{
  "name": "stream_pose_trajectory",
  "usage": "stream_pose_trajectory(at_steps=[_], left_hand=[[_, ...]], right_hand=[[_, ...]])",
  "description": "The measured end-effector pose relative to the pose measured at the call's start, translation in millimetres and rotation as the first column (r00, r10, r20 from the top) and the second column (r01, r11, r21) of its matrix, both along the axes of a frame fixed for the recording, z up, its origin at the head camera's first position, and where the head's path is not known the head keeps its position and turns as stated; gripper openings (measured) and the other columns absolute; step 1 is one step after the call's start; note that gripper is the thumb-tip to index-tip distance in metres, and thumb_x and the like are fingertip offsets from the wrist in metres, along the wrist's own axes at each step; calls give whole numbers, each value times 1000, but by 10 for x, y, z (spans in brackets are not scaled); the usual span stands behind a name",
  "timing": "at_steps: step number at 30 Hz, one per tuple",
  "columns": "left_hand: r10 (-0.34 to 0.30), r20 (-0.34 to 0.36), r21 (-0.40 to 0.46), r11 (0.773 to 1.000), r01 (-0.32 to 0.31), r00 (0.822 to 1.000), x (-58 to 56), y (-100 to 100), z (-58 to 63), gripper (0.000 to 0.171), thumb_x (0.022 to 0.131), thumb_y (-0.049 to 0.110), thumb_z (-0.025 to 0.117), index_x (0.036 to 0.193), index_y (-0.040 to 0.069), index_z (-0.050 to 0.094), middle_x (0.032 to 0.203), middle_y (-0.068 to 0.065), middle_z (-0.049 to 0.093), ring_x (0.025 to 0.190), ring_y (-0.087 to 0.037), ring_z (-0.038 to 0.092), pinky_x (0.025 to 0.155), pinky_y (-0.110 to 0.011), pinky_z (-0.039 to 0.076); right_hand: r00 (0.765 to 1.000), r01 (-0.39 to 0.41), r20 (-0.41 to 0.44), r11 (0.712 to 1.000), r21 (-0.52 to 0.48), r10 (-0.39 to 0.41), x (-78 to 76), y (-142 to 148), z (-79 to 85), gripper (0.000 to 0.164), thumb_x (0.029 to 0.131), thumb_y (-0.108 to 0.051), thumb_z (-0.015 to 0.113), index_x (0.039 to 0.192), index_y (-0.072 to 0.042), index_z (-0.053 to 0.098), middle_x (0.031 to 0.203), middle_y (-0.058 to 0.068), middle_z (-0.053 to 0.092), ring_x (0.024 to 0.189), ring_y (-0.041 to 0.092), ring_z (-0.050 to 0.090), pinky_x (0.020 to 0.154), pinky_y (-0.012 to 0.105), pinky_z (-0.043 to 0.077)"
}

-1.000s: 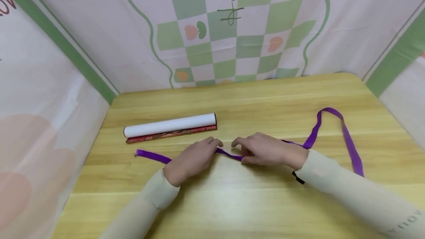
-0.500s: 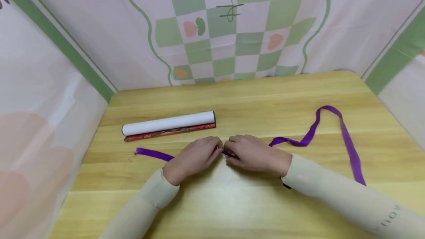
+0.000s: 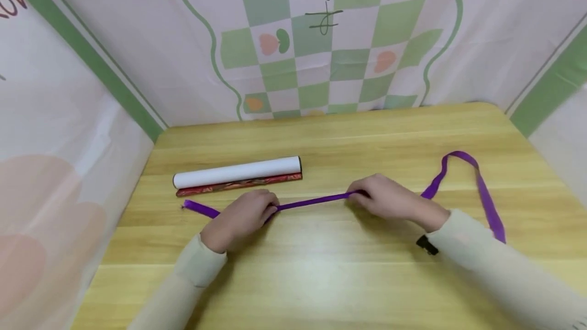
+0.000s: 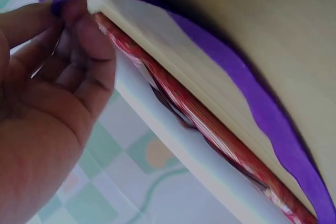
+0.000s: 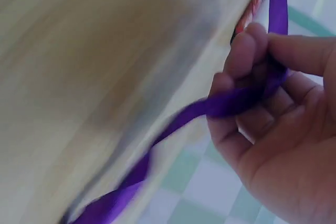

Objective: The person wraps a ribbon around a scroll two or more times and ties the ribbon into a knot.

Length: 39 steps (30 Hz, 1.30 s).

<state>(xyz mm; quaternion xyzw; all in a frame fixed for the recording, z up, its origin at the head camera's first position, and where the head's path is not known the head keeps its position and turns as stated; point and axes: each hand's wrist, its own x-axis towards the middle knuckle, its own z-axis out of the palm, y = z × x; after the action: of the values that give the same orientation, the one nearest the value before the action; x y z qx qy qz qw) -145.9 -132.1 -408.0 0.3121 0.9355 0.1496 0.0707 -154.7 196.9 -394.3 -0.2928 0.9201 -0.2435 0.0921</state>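
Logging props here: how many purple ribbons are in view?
1: the purple ribbon, stretched between left hand and right hand, trailing past both; the right sleeve may hide more.

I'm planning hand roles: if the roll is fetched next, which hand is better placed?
Probably the left hand: it is nearer the roll, while the right hand is beyond the roll's right end. Both hold the ribbon, so neither is free.

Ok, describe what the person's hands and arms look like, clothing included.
Both the left hand and right hand are bare, with no gloves or rings visible. Long, pale cream sleeves end at the wrists. A small black piece shows below the right cuff; what it is can't be told.
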Motion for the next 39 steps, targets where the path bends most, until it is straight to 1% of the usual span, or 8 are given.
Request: stream_pose_trajectory(at_steps=[9, 15, 18, 22, 28, 33, 36, 39], left_hand=[[133, 24, 42, 990, -133, 991, -5, -328, 66, 18, 97, 19, 51, 107, 14, 65, 95, 7, 64, 86, -5, 57, 80, -29, 50], [107, -18, 73, 992, -106, 994, -12, -427, 48, 20, 97, 18, 50, 106, 12, 67, 100, 4, 66, 98, -12, 59, 86, -33, 49], [103, -25, 93, 991, -100, 994, -19, -442, 40, 20, 96, 18, 50, 105, 12, 67, 99, 3, 66, 98, -12, 60, 86, -34, 49], [106, -35, 121, 987, -101, 994, -32, -464, 26, 17, 96, 16, 52, 103, 11, 67, 97, 3, 65, 95, -12, 59, 85, -34, 50], [101, -56, 143, 985, -93, 993, -39, -501, 5, 14, 95, 14, 54, 100, 9, 66, 94, 2, 63, 91, -11, 59, 81, -32, 51], [121, -42, 136, 984, -114, 992, -30, -558, 4, 14, 96, 14, 53, 101, 11, 66, 93, 4, 63, 89, -10, 58, 80, -32, 51], [140, -11, 117, 984, -138, 990, -21, -606, 18, 15, 96, 16, 54, 102, 11, 67, 95, 5, 64, 91, -10, 59, 81, -32, 51], [143, 25, 84, 986, -145, 989, -17, -673, 26, 15, 95, 15, 56, 103, 11, 68, 96, 3, 65, 92, -11, 60, 82, -32, 51]], right_hand=[[989, 139, 51, 987, -80, -135, -61, 540, 119, 28, 96, -35, 53, 102, -12, 69, 62, -6, 50, 48, 6, 40, 49, 26, 40], [975, 160, 176, 978, -131, -135, -85, 676, 122, 31, 89, -39, 63, 105, -13, 67, 74, 0, 56, 59, 9, 46, 54, 26, 42], [944, 175, 307, 972, -157, -120, -95, 726, 106, 36, 87, -40, 65, 109, -11, 65, 79, 6, 58, 64, 13, 48, 57, 27, 44], [886, 190, 457, 962, -197, -81, -110, 828, 78, 41, 95, -40, 53, 109, -3, 62, 80, 14, 59, 67, 23, 53, 63, 34, 49], [846, 224, 527, 951, -213, -82, -127, 971, 65, 45, 98, -40, 47, 108, 2, 60, 73, 12, 58, 64, 25, 54, 62, 34, 49], [908, 193, 395, 977, -95, -140, -121, 1007, 68, 36, 91, -42, 58, 99, -8, 65, 65, 3, 52, 53, 12, 45, 49, 28, 42], [954, 177, 246, 984, -3, -171, -120, 1024, 39, 29, 90, -42, 59, 94, -15, 67, 66, -2, 53, 55, 7, 42, 51, 25, 39], [977, 174, 114, 982, 72, -182, -123, 1067, -14, 22, 91, -37, 60, 91, -17, 68, 73, -6, 58, 60, 6, 44, 57, 25, 39]])
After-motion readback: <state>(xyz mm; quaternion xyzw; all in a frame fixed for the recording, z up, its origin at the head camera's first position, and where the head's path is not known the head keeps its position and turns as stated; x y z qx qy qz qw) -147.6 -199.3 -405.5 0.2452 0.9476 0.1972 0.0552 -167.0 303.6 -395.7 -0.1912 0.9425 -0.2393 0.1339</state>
